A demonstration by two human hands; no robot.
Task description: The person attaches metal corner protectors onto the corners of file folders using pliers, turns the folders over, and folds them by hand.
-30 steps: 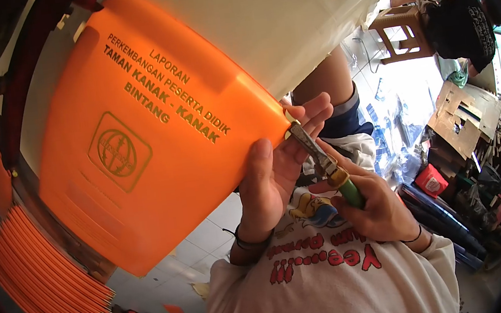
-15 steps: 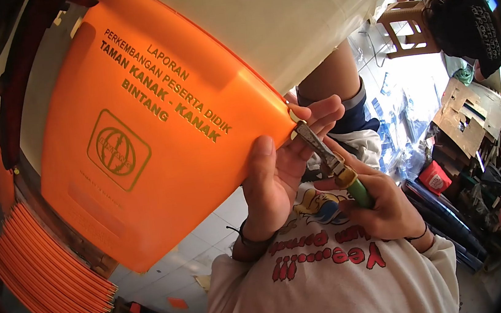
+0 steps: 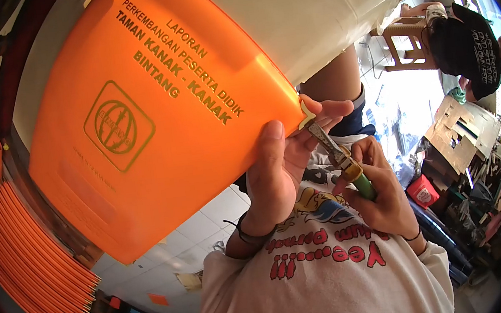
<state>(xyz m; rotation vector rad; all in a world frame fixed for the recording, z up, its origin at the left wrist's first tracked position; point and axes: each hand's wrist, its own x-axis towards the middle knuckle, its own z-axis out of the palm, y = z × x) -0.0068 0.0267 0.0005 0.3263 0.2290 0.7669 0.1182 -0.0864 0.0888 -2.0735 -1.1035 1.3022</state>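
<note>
An orange folder cover (image 3: 202, 168) with gold and dark lettering and a round emblem in a square tilts across the left and centre. My left hand (image 3: 277, 175) grips its lower right edge, thumb on the printed face and fingers partly behind. At the nearest corner sits a small pale gold piece (image 3: 307, 115), touched by the metal jaws of pliers (image 3: 326, 140) with a green handle. My right hand (image 3: 381, 188) is closed around that handle. Whether the jaws are fully closed cannot be made out.
A stack of orange covers (image 3: 31, 268) fans out at lower left. Behind the cover is a pale sheeted surface (image 3: 308, 14). A person in a dark cap (image 3: 479, 47) is near a brown plastic stool (image 3: 405, 46). Scrap boards (image 3: 458, 136) pile up at right.
The cover has shifted and turned slightly in view. Both hands and the pliers appear a little higher, and the pale piece at the corner shows more plainly. Both grips stay the same.
</note>
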